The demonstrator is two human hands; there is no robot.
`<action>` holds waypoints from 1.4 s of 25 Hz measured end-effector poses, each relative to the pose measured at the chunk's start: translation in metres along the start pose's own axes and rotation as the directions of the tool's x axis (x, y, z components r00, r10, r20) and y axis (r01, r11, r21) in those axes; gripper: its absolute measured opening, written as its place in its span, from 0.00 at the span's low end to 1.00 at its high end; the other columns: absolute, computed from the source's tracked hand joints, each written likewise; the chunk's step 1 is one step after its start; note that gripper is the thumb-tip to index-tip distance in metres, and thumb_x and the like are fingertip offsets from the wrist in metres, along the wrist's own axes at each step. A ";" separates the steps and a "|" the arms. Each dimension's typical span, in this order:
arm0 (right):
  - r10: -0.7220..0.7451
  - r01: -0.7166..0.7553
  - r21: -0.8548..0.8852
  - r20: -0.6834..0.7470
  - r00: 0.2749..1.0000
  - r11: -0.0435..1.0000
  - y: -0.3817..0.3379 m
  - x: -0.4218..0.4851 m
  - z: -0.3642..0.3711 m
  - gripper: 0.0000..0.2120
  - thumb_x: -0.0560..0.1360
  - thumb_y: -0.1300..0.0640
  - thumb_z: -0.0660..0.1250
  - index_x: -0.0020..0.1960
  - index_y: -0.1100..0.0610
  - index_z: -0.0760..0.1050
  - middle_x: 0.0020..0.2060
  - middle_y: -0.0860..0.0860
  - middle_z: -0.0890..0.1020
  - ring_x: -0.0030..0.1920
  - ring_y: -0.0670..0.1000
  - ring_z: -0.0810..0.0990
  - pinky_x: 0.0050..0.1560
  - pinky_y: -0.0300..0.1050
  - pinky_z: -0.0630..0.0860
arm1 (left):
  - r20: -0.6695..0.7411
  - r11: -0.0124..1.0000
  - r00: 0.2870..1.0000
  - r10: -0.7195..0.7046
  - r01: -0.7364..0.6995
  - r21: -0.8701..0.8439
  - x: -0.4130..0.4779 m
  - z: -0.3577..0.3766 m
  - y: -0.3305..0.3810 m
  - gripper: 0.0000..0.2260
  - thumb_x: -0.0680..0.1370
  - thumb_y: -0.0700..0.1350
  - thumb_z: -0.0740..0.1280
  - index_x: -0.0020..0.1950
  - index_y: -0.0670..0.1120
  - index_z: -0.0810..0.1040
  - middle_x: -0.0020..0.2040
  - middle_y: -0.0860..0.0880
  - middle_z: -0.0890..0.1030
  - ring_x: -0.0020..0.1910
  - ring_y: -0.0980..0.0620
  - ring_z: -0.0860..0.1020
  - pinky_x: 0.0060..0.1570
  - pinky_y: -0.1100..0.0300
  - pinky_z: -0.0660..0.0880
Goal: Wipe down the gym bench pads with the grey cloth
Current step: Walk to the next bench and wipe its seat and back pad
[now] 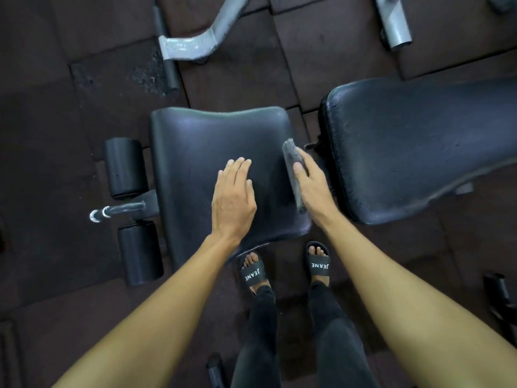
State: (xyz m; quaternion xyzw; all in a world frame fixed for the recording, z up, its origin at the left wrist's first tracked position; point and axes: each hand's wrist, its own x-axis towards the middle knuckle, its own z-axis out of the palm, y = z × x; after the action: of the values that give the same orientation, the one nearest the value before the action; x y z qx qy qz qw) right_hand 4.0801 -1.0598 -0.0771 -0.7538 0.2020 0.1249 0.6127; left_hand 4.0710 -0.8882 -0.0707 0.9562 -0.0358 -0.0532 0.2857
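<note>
Grey cloth gripped by right hand; left hand flat on seat pad.

Surface: black seat pad with a sheen on top. On it:
- left grip lies flat near the centre, fingers straight
- grey cloth runs along the right edge, held there by right grip

Right of the surface, across a gap: second black pad with a scuffed rim. Left of the surface: foam rollers on a bar. All of it stands on the dark rubber-tile floor. Grey steel frame is on the floor beyond the surface. Sandalled feet are at its near edge.
</note>
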 end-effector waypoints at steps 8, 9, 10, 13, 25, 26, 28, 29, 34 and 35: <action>0.085 -0.085 -0.001 -0.048 0.995 0.996 -0.010 0.020 -0.151 0.19 0.84 0.58 0.56 0.74 0.51 0.68 0.69 0.44 0.74 0.68 0.42 0.71 0.73 0.43 0.66 | 0.031 0.997 0.998 0.050 -0.048 -0.065 0.049 0.055 0.149 0.18 0.81 0.39 0.59 0.71 0.43 0.71 0.68 0.47 0.75 0.69 0.49 0.70 0.69 0.50 0.69; 0.086 -0.088 -0.036 -0.047 0.995 0.995 -0.007 0.030 -0.173 0.19 0.84 0.58 0.56 0.74 0.50 0.68 0.69 0.44 0.74 0.67 0.41 0.71 0.72 0.41 0.65 | 0.021 0.997 0.999 0.038 -0.036 -0.070 0.055 0.072 0.166 0.18 0.81 0.39 0.59 0.71 0.43 0.71 0.67 0.47 0.75 0.69 0.49 0.71 0.68 0.49 0.70; 0.091 -0.093 -0.067 -0.044 0.995 0.993 -0.003 0.040 -0.194 0.20 0.84 0.58 0.56 0.74 0.50 0.68 0.70 0.44 0.73 0.67 0.41 0.70 0.71 0.40 0.65 | 0.006 0.997 1.000 0.030 -0.030 -0.068 0.059 0.091 0.182 0.18 0.81 0.39 0.59 0.71 0.43 0.72 0.67 0.47 0.75 0.68 0.48 0.71 0.67 0.48 0.70; 0.057 -0.056 -0.170 0.005 0.998 0.984 0.018 0.072 -0.240 0.20 0.84 0.56 0.54 0.76 0.49 0.64 0.73 0.44 0.70 0.71 0.44 0.67 0.72 0.41 0.61 | -0.064 0.997 0.998 -0.029 0.024 -0.068 0.068 0.151 0.220 0.18 0.80 0.38 0.59 0.70 0.43 0.72 0.66 0.47 0.76 0.66 0.48 0.73 0.66 0.46 0.71; -0.168 0.154 -0.231 -0.043 0.985 0.961 0.060 0.114 -0.265 0.17 0.82 0.53 0.56 0.66 0.53 0.76 0.67 0.47 0.77 0.68 0.46 0.72 0.72 0.47 0.65 | -0.119 0.960 0.972 -0.204 0.223 0.171 0.066 0.242 0.267 0.22 0.83 0.46 0.50 0.77 0.41 0.62 0.77 0.44 0.63 0.78 0.46 0.57 0.77 0.44 0.50; -0.212 0.175 -0.326 -0.081 0.974 0.929 0.063 0.126 -0.274 0.17 0.82 0.53 0.56 0.66 0.53 0.76 0.69 0.48 0.75 0.70 0.47 0.70 0.73 0.49 0.63 | -0.070 0.946 0.973 -0.222 0.232 0.226 0.071 0.252 0.277 0.25 0.84 0.49 0.48 0.79 0.41 0.57 0.79 0.43 0.57 0.79 0.46 0.53 0.78 0.45 0.48; -0.249 0.174 -0.542 -0.067 0.966 0.822 0.068 0.149 -0.291 0.19 0.83 0.52 0.54 0.71 0.53 0.72 0.76 0.50 0.66 0.77 0.50 0.60 0.78 0.52 0.53 | -0.053 0.916 0.961 -0.270 0.274 0.295 0.080 0.273 0.288 0.28 0.83 0.54 0.46 0.80 0.40 0.51 0.80 0.42 0.51 0.80 0.45 0.48 0.78 0.44 0.48; -0.242 0.163 -0.629 -0.042 0.969 0.760 0.071 0.160 -0.298 0.20 0.84 0.51 0.54 0.74 0.52 0.68 0.78 0.50 0.62 0.79 0.50 0.56 0.78 0.53 0.48 | -0.070 0.902 0.956 -0.285 0.292 0.319 0.085 0.281 0.288 0.29 0.83 0.54 0.46 0.80 0.39 0.50 0.80 0.42 0.50 0.80 0.44 0.48 0.77 0.44 0.49; -0.283 0.200 -0.769 0.026 0.959 0.607 0.084 0.186 -0.315 0.23 0.84 0.48 0.51 0.79 0.49 0.58 0.80 0.48 0.55 0.80 0.48 0.49 0.78 0.54 0.41 | -0.012 0.906 0.999 -0.040 0.041 0.421 0.134 0.280 0.262 0.27 0.85 0.54 0.46 0.80 0.41 0.48 0.81 0.44 0.49 0.80 0.46 0.47 0.78 0.45 0.47; -0.296 0.200 -0.785 0.023 0.955 0.586 0.087 0.187 -0.314 0.24 0.84 0.48 0.51 0.79 0.48 0.57 0.80 0.48 0.54 0.80 0.48 0.48 0.78 0.54 0.41 | 0.016 0.900 1.000 0.015 -0.020 0.435 0.149 0.275 0.259 0.27 0.85 0.53 0.46 0.80 0.42 0.48 0.81 0.44 0.49 0.80 0.47 0.47 0.78 0.46 0.48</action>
State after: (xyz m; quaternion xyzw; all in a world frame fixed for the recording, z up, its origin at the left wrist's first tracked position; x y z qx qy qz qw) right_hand 4.1876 -1.4089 -0.1662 -0.9704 0.0540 0.0715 0.2243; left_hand 4.1751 -1.2684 -0.1692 0.9951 -0.0571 -0.0472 0.0654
